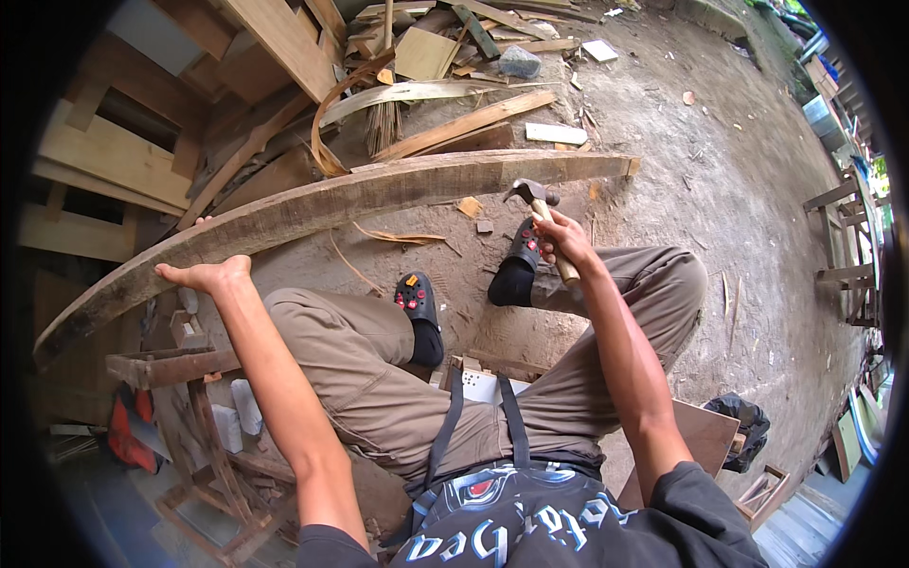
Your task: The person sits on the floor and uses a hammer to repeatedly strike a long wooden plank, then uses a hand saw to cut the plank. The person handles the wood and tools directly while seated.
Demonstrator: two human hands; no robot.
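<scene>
A long rough wooden beam (pixel 398 189) stretches across in front of me, bowed by the lens, from the far left to beyond my feet. My left hand (pixel 216 275) grips it near its left part, thumb on the near face and fingertips showing over the far edge. In my right hand (pixel 565 239) is a claw hammer (pixel 532 193) with a wooden handle, held closed in my fist. The hammer's metal head is near the beam's right part; whether they touch I cannot tell.
Wood scraps (pixel 426 54) and a stick broom (pixel 383 123) lie beyond the beam. Boards (pixel 123 161) lean at the left, above a wooden stand (pixel 161 367). My clog-shod feet (pixel 417 298) rest on the dirt floor. A black plastic bag (pixel 743 426) sits at the right.
</scene>
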